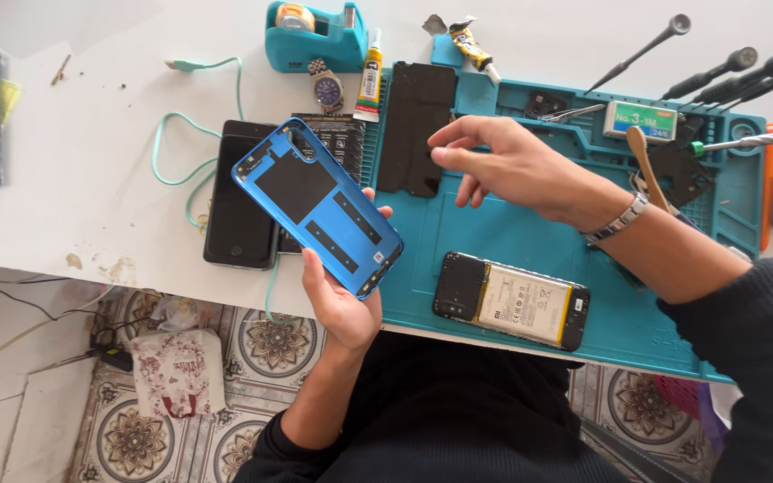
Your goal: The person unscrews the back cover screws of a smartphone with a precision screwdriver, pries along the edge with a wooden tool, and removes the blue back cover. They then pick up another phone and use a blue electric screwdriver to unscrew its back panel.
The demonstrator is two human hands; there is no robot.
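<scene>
My left hand point(344, 300) holds a blue phone back cover point(317, 207) with its inner side up, tilted over the table's front edge. My right hand point(505, 166) hovers above the teal work mat point(530, 234), thumb and forefinger pinched near a black flat panel point(416, 127) lying on the mat; whether something small is between the fingers cannot be told. An opened phone point(511, 300) with its battery showing lies on the mat in front of me.
A dark phone point(239, 195) and a black card lie left of the cover, with a mint cable point(191, 134). A tape dispenser point(315, 36), wristwatch point(325, 87), glue tubes point(369, 82), screwdrivers point(726, 67) and small boxes stand at the back.
</scene>
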